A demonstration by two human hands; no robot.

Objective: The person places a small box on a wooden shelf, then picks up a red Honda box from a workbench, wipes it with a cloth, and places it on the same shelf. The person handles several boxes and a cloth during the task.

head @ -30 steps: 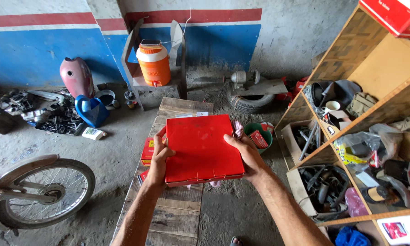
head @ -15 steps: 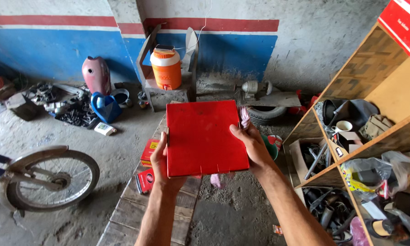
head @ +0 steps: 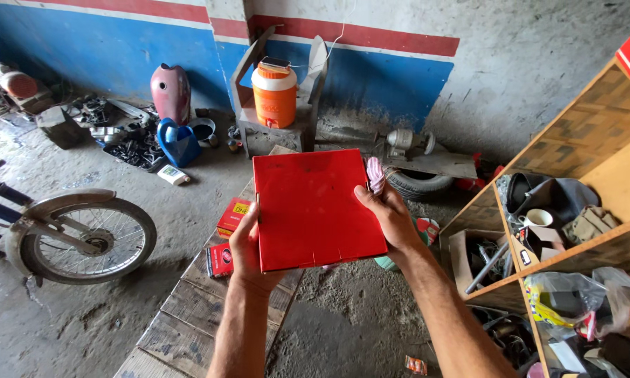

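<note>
Head view: a flat red box (head: 315, 208) is held above the wooden plank bench (head: 210, 308), clamped at opposite edges by the left hand (head: 246, 253) and right hand (head: 390, 217). Judged light, stiff cardboard; side edges are best gripped.

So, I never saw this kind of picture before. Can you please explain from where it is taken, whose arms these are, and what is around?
The camera sits on a person's head and looks down, so the two bare arms are that person's own. The left hand and right hand hold a flat red box by its side edges. Below lies a wooden plank platform with small red boxes. Around it: a motorcycle wheel, an orange water cooler, and a wooden shelf full of parts.
</note>
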